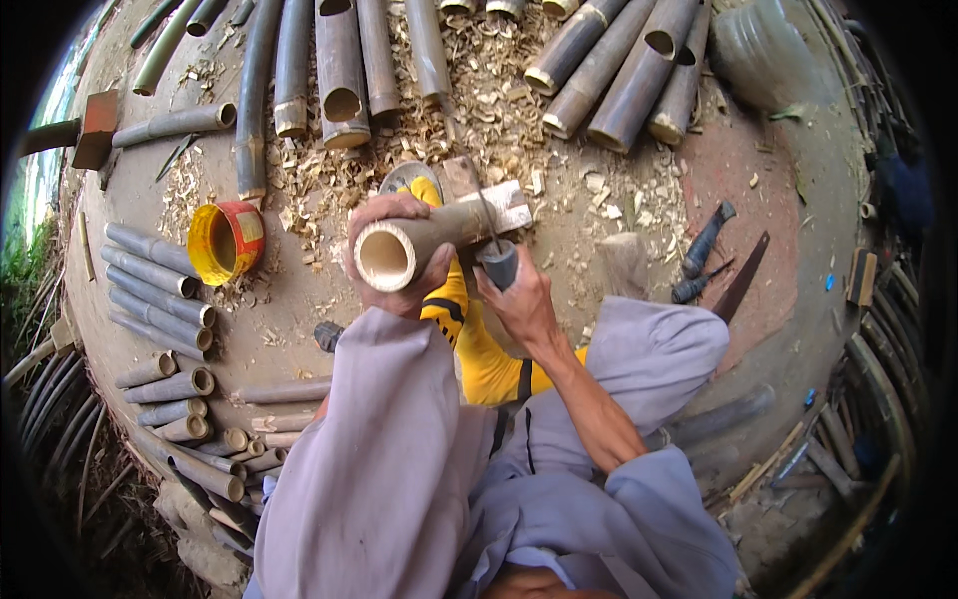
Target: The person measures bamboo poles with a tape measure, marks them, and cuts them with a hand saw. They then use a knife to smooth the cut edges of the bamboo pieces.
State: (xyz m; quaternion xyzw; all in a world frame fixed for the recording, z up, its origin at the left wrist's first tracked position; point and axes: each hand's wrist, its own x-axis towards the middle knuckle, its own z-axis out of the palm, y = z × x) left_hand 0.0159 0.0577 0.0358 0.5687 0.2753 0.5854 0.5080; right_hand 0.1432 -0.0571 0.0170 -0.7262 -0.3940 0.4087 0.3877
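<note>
A short, thick bamboo tube (427,236) lies across the middle, its pale cut end facing me. My left hand (397,299) is wrapped round it near that open end, fingers over the top and thumb on the right side. In my right hand (527,307) is the dark handle (499,266) of a tool with a narrow metal blade (485,205). The blade crosses the far part of the tube, over a pale stripped patch; its exact kind is unclear. Beyond the tube sits a small wooden block (461,176). My yellow-covered foot (444,304) is beneath the tube.
Wood shavings (499,130) litter the floor ahead. Long bamboo poles (639,75) lie at the far side. Cut bamboo tubes (160,299) are stacked at left beside a red and yellow can (228,243). A saw blade (746,278) and a dark wrapped handle (704,245) lie at right.
</note>
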